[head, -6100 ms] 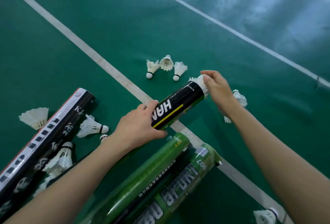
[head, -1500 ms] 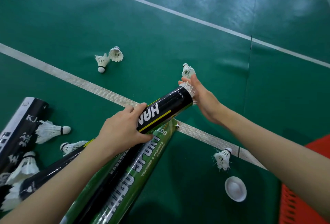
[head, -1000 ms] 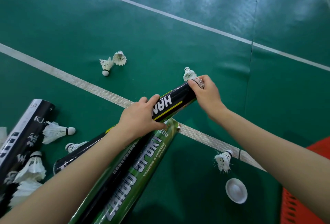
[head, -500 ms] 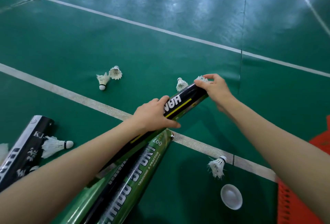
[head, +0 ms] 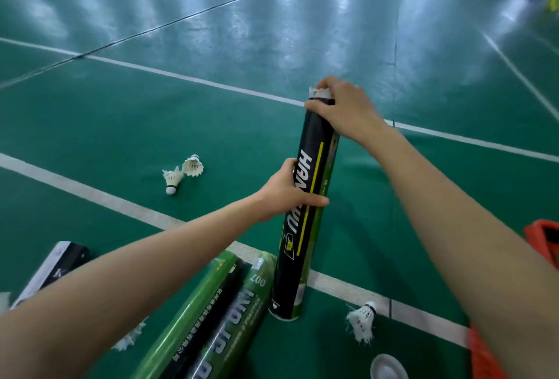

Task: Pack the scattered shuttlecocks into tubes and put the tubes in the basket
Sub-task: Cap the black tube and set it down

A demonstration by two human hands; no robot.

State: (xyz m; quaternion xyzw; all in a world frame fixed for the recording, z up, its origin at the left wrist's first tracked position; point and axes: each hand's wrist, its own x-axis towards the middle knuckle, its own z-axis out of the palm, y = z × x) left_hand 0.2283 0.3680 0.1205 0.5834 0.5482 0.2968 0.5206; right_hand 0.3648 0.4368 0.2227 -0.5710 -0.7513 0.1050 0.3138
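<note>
A black tube with a yellow stripe (head: 311,221) stands nearly upright, its base on the green court floor. My left hand (head: 287,194) grips its middle. My right hand (head: 341,106) is curled over its top end, fingers on a white shuttlecock (head: 320,92) whose feathers stick out of the opening. Two loose shuttlecocks (head: 181,173) lie on the floor to the left, and another shuttlecock (head: 361,321) lies on its side at the lower right. A red basket (head: 544,242) shows at the right edge.
Two green tubes (head: 211,315) lie side by side at the bottom centre, next to the standing tube's base. A black and white tube (head: 57,269) lies at the lower left, with a shuttlecock (head: 128,339) partly hidden under my left arm. A white cap (head: 388,368) rests on the floor below.
The black tube has swung from a slant to nearly upright, its base now on the floor. My right hand rose with its top end. The view has tilted up toward the court.
</note>
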